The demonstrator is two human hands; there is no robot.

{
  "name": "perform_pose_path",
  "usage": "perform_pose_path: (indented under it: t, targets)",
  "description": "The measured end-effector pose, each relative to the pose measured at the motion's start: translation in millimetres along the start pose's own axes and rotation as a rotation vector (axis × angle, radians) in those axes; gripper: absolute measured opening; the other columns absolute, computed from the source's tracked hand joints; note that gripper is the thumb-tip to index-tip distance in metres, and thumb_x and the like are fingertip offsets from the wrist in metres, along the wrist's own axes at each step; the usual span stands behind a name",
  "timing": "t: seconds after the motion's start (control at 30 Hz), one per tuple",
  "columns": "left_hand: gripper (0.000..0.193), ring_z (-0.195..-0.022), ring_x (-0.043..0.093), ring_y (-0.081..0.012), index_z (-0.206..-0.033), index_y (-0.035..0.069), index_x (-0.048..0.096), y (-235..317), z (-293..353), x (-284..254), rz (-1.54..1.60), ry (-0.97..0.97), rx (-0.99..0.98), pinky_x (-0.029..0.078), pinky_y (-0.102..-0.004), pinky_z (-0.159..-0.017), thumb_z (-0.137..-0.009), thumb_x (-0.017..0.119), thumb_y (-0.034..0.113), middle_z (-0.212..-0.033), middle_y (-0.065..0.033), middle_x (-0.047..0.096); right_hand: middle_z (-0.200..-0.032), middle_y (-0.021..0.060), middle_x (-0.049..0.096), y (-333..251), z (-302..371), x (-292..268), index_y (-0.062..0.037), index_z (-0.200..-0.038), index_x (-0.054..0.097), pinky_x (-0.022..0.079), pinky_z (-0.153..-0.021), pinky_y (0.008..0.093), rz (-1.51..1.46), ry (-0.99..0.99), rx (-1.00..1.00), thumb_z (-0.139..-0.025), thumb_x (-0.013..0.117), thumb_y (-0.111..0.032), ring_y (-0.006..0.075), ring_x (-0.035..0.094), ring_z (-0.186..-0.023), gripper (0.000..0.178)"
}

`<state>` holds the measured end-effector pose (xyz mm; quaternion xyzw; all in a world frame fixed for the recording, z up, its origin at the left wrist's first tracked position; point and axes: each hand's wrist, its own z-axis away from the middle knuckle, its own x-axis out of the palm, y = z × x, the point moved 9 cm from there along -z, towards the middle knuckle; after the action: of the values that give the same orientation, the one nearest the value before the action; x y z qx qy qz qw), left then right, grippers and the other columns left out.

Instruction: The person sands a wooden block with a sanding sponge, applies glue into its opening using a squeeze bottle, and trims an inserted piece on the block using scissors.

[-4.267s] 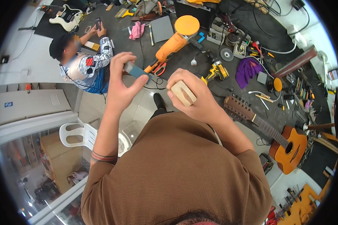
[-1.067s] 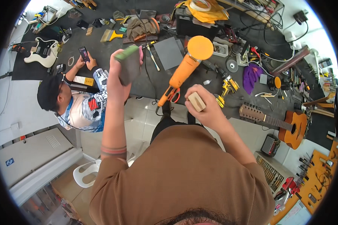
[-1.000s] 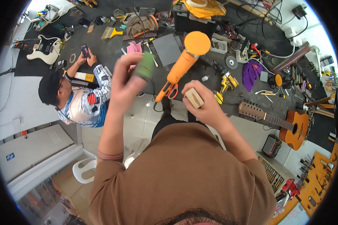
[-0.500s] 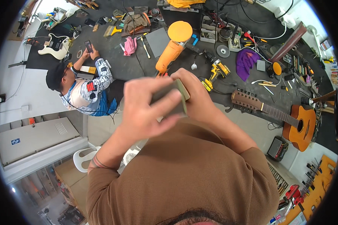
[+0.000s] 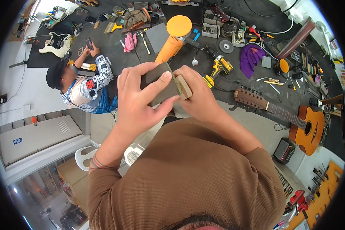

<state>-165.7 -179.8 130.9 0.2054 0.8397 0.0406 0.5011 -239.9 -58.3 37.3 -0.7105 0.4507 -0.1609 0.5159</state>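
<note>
Up in front of my chest, my left hand [image 5: 136, 94] grips a flat, dark grey-green rectangular pad [image 5: 160, 86], thumb and fingers spread over its broad face. A small tan block [image 5: 184, 87], wood-like in colour, is held by my right hand [image 5: 198, 91], whose fingers curl around it. The pad's edge lies against the block, and both hands meet there. What is on the pad's far side is hidden. Just beyond my hands stands an orange power tool [image 5: 170, 48] with a round yellow-orange disc on top.
A yellow cordless drill [image 5: 220, 65], a purple cloth [image 5: 252, 60] and a grey disc [image 5: 226, 46] lie on the dark workbench [image 5: 120, 71]. An acoustic guitar [image 5: 301, 124] leans at the right. At the left, a person [image 5: 78, 82] holds a phone [image 5: 89, 43] near a white guitar body [image 5: 55, 46].
My left hand has moved slightly left and slowed from a blur, showing more of the pad's face. More of the tan block shows in my right hand.
</note>
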Motion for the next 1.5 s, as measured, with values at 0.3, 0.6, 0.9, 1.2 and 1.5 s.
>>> perform_pose_path:
  t: [0.3, 0.6, 0.9, 1.2, 1.5]
  targets:
    - [0.068, -0.11, 0.065, -0.0367, -0.133, 0.018, 0.081, 40.8, 2.8, 7.1, 0.082, -0.045, 0.114, 0.047, -0.049, -0.092, -0.069, 0.102, 0.023, -0.139, -0.0155, 0.071, -0.116, 0.0202, 0.067, -2.6, 4.2, -10.8, -0.0044, -0.127, 0.06, 0.053, -0.099, 0.0564, -0.026, 0.001, -0.014, -0.086, 0.082, 0.001, 0.0499, 0.064, -0.114, 0.047]
    - [0.07, -0.115, 0.065, -0.0375, -0.135, 0.013, 0.082, 33.4, -4.4, 6.7, 0.045, -0.066, 0.13, 0.05, -0.0478, -0.096, -0.067, 0.103, 0.017, -0.142, -0.0191, 0.07, -0.117, 0.021, 0.067, -9.4, 10.1, -13.8, -0.0033, -0.13, 0.061, 0.053, -0.099, 0.0571, -0.108, -0.01, -0.021, -0.084, 0.084, -0.001, 0.0516, 0.064, -0.115, 0.052]
    - [0.063, -0.111, 0.065, -0.0363, -0.128, 0.017, 0.083, 26.6, -7.3, 8.1, 0.044, 0.044, 0.07, 0.047, -0.0499, -0.094, -0.068, 0.1, 0.019, -0.139, -0.0142, 0.07, -0.119, 0.0199, 0.069, -0.8, 13.6, -11.3, -0.0039, -0.131, 0.062, 0.054, -0.1, 0.0573, -0.042, -0.021, 0.046, -0.083, 0.088, -0.003, 0.05, 0.065, -0.117, 0.055]
    - [0.066, -0.116, 0.065, -0.0385, -0.137, 0.015, 0.081, 31.8, -9.8, 10.4, 0.071, -0.052, 0.12, 0.052, -0.0472, -0.096, -0.073, 0.099, 0.015, -0.141, -0.0197, 0.069, -0.119, 0.018, 0.07, 7.0, 19.7, -11.6, -0.0045, -0.13, 0.062, 0.055, -0.098, 0.0549, -0.18, -0.032, 0.121, -0.082, 0.09, -0.005, 0.0482, 0.067, -0.117, 0.055]
    - [0.061, -0.116, 0.065, -0.0385, -0.133, 0.011, 0.083, 27.5, -11.3, 7.8, 0.025, -0.07, 0.117, 0.051, -0.0477, -0.099, -0.075, 0.1, 0.019, -0.14, -0.0204, 0.069, -0.116, 0.0192, 0.068, -0.5, 14.4, -9.5, -0.0028, -0.129, 0.063, 0.054, -0.096, 0.0558, -0.021, -0.007, 0.103, -0.081, 0.092, -0.006, 0.0495, 0.065, -0.115, 0.056]
